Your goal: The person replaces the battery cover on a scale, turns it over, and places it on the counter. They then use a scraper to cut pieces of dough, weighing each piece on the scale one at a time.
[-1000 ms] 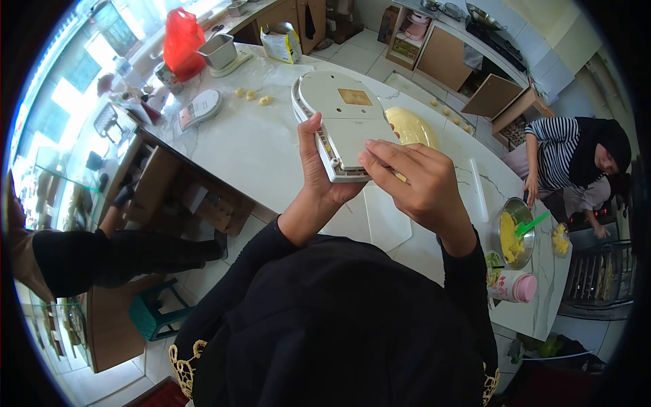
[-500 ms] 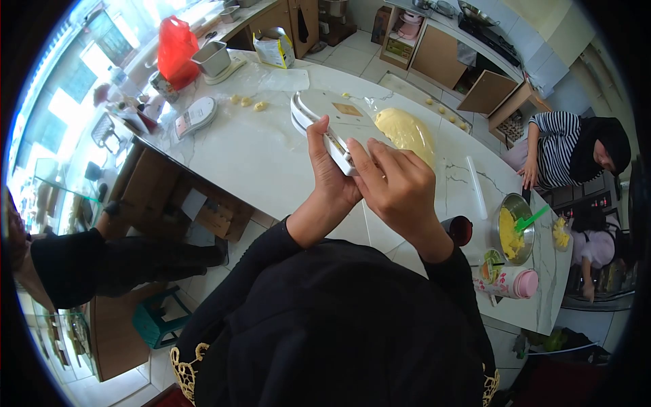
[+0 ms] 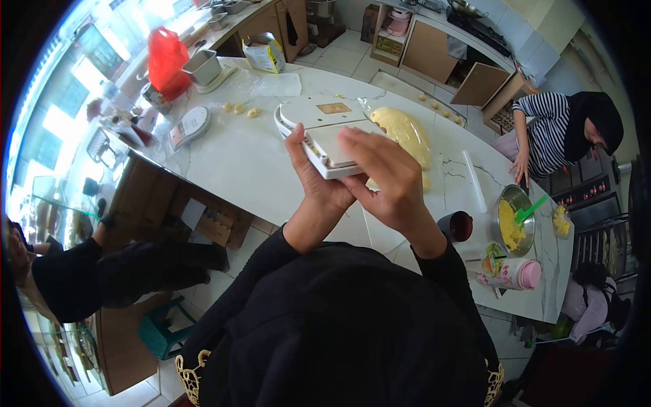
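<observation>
My left hand (image 3: 317, 193) holds a white kitchen scale (image 3: 312, 112) above the table, its thumb along the near-left edge. The scale's underside faces up, showing a tan label and a seam across it. Small parts show in a slot along the near edge, too small to name. My right hand (image 3: 393, 180) is closed around the scale's near right corner, fingers over the upper face and thumb beneath. Just beyond the right hand, a large mass of yellow dough (image 3: 407, 136) lies under clear plastic. Part of the scale is hidden by my fingers.
Small dough balls (image 3: 252, 112) and a second white scale (image 3: 190, 127) are on the marble table (image 3: 251, 166). To the right are a dark cup (image 3: 460, 226), a steel bowl (image 3: 504, 239) of yellow filling, and a pink-lidded bottle (image 3: 528, 275). A person in stripes (image 3: 546, 127) stands at right.
My right fingers have moved from the scale's near corner to spread over its upper face. The scale has shifted slightly left and its near end has turned. The view has shifted a little.
</observation>
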The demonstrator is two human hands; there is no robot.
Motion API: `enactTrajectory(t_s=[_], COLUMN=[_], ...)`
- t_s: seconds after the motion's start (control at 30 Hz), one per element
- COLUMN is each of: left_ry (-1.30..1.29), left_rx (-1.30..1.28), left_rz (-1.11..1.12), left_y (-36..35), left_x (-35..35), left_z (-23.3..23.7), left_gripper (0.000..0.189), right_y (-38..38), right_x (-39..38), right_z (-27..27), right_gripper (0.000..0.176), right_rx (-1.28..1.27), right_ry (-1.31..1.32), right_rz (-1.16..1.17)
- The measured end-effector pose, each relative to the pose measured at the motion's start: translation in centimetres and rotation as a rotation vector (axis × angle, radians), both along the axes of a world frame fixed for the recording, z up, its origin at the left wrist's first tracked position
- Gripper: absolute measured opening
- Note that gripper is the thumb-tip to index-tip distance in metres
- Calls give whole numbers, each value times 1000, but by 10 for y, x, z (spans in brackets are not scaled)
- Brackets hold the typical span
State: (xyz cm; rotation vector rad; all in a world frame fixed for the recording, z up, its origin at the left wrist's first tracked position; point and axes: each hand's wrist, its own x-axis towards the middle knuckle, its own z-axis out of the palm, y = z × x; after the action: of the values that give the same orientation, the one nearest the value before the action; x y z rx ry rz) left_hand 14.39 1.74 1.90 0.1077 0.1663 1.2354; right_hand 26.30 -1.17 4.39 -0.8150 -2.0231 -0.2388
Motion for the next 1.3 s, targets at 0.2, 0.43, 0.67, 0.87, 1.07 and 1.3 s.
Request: enactTrajectory(t_s=[0.2, 0.43, 0.67, 0.87, 1.07, 1.3], left_ry=[-164, 20, 27, 139, 154, -254], left_rx=[169, 352, 317, 315, 347, 457], left_rz=[-124, -53, -119, -40, -84, -196], left_y=[1, 3, -1, -6, -13, -1], left_x=[-4, -8, -13, -16, -19, -28], left_z=[2, -5, -6, -14, -17, -13], left_gripper=[77, 87, 85, 84, 86, 88], right_y=[8, -8, 12, 10, 7, 4], right_x=[28, 37, 42, 31, 32, 28], right_z=[-13, 10, 14, 4, -10, -7], right_gripper=[37, 35, 53, 71, 82, 83], right_rx=[202, -52, -325, -353, -436, -445], right_ry=[69, -120, 56, 376, 474, 416], right_rz=[-92, -41, 292, 313, 396, 323])
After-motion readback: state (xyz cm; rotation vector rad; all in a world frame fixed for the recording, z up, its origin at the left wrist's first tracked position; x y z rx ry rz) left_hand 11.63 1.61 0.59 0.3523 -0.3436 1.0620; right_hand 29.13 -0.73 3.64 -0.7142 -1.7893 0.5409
